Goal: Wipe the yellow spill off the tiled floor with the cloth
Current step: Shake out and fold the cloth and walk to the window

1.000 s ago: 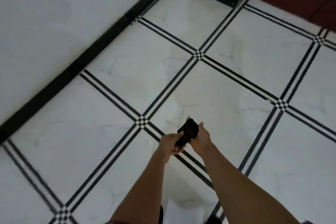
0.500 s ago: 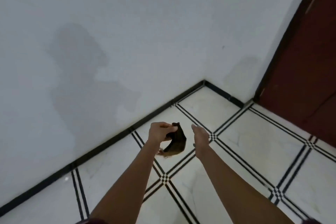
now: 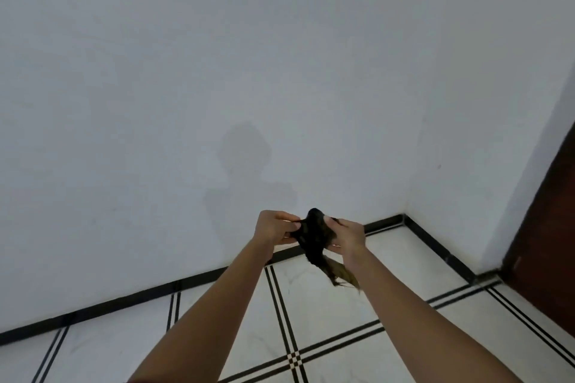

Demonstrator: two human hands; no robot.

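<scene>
A dark bunched cloth (image 3: pixel 314 238) hangs in the air between my two hands, at arm's length in front of the wall. Its lower corner trails down, stained yellowish-brown. My left hand (image 3: pixel 275 227) pinches the cloth's left side. My right hand (image 3: pixel 347 235) grips its right side. Both arms are stretched forward above the white tiled floor (image 3: pixel 311 305). No yellow spill shows on the tiles in view.
A plain white wall (image 3: pixel 217 71) fills most of the view, with my shadow on it. A black skirting strip (image 3: pixel 155 292) runs along its foot to a corner at the right. A dark red-brown door (image 3: pixel 547 242) stands at the far right.
The view has tilted up from the floor to the wall. My right hand, open and apart from the cloth half a second ago, has closed on it; both hands now hold it.
</scene>
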